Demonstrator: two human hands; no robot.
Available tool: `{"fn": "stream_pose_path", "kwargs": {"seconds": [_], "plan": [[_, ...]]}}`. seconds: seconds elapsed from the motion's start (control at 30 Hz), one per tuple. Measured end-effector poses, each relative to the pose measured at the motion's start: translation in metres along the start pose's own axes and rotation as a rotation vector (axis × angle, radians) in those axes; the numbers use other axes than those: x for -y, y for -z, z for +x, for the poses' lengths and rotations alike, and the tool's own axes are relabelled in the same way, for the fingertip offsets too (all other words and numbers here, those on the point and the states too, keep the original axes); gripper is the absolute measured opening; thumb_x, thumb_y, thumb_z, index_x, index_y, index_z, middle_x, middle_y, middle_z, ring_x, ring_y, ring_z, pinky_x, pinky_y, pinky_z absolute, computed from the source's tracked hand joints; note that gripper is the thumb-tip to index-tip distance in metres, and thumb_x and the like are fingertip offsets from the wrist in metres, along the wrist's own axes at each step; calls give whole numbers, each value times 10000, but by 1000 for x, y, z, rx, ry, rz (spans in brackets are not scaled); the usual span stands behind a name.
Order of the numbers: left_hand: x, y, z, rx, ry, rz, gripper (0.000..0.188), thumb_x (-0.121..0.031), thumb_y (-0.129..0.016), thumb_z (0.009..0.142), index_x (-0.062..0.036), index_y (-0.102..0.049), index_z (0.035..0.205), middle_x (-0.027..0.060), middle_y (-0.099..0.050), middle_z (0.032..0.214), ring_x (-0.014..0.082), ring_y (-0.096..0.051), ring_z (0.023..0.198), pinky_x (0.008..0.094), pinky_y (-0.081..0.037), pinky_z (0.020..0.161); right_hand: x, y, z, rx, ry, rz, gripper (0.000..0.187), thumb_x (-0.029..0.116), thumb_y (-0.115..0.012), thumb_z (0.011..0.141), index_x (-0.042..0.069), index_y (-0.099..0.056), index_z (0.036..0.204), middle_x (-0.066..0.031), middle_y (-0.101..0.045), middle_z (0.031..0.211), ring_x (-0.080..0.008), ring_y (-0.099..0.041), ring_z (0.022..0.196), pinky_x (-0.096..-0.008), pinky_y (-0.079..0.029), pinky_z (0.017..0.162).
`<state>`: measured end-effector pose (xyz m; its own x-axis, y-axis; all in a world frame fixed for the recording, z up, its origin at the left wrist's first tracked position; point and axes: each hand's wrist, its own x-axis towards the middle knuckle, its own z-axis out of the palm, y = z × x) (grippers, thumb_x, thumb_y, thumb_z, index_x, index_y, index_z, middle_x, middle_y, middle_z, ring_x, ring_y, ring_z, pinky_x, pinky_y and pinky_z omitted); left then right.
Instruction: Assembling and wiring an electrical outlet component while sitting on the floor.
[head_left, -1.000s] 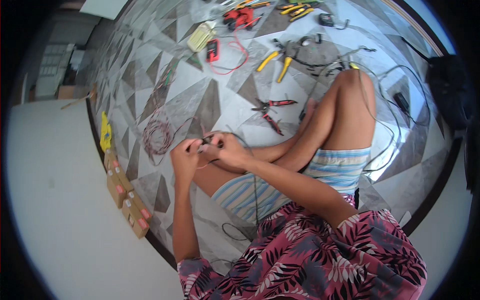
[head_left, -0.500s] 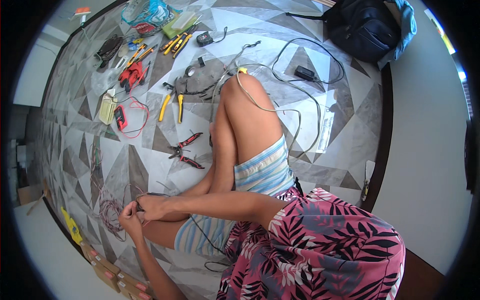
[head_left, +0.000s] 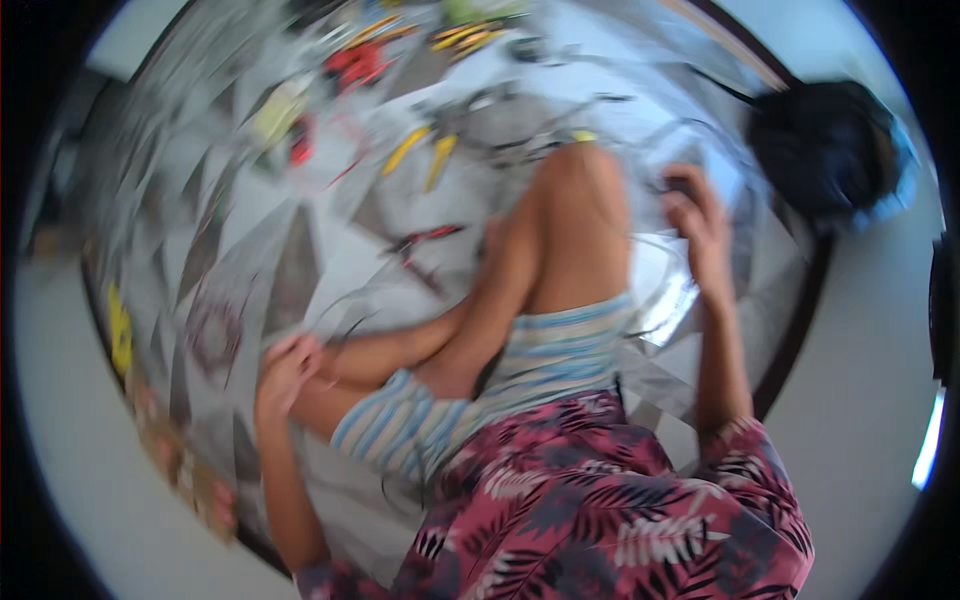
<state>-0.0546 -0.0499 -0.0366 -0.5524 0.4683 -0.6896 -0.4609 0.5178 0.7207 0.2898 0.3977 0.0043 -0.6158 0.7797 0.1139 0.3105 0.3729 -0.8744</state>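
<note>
My left hand (head_left: 288, 372) rests by my bent left knee, fingers curled together; what they hold is hidden by blur. Thin wires (head_left: 350, 318) run on the floor just beyond it. My right hand (head_left: 697, 222) is out past my raised right knee, thumb and fingers around or over a small black box (head_left: 680, 186), like a power adapter. Blur hides whether it grips the box. Between my left hand and the far tools lies a wire stripper (head_left: 425, 240) with red and black handles. A loose coil of reddish wire (head_left: 215, 335) is left of my left hand.
Farther off lie a yellow-handled tool (head_left: 437, 160), a red multimeter (head_left: 300, 140), a red item (head_left: 355, 67) and several yellow-black hand tools (head_left: 468, 38). A black backpack (head_left: 820, 150) stands far right. Cardboard boxes (head_left: 195, 475) line the left wall beside a yellow object (head_left: 119, 330).
My right hand has left my left hand and swung right to the black box. My left hand stays near the left knee. The whole view has turned and blurred.
</note>
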Motion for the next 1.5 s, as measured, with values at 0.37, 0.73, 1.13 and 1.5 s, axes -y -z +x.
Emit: {"fn": "stream_pose_path", "kwargs": {"seconds": [0.37, 0.73, 1.13, 1.5], "plan": [[-2, -53, -26, 675, 152, -611, 235, -187, -522, 996, 32, -589, 1051, 27, -547, 854, 129, -505, 755, 290, -439, 716, -237, 11, -73, -394, 172, -621, 387, 174, -619, 897, -66, -578, 1198, -198, -633, 1116, -330, -584, 1069, -427, -427, 969], [-8, -63, -48, 292, -172, -88, 205, -168, -573, 981, 7, -567, 1087, 50, -643, 869, 77, -566, 744, 227, -480, 678, 162, -128, -16, 212, 819, -425, 237, 60, -699, 744, -4, -657, 967, -148, -643, 1011, -343, -595, 974, -466, -437, 888], [47, 4, -40, -552, -822, 465, 400, -283, -614, 931, -26, -510, 1219, 132, -638, 1097, 316, -589, 1082, 393, -433, 958, 95, -275, -20, 781, 677, -336, 130, 116, -582, 883, -6, -624, 866, -214, -652, 830, -412, -634, 782, -473, -490, 656], [103, -49, -68, -457, -623, -100, 229, -156, -652, 914, -26, -589, 1091, 66, -646, 986, 134, -620, 898, 274, -493, 827, 169, -381, 12, 1083, -265, 468, 287, 264, -551, 987, -10, -637, 985, -6, -553, 693, -128, -540, 616, -280, -464, 578]]}}
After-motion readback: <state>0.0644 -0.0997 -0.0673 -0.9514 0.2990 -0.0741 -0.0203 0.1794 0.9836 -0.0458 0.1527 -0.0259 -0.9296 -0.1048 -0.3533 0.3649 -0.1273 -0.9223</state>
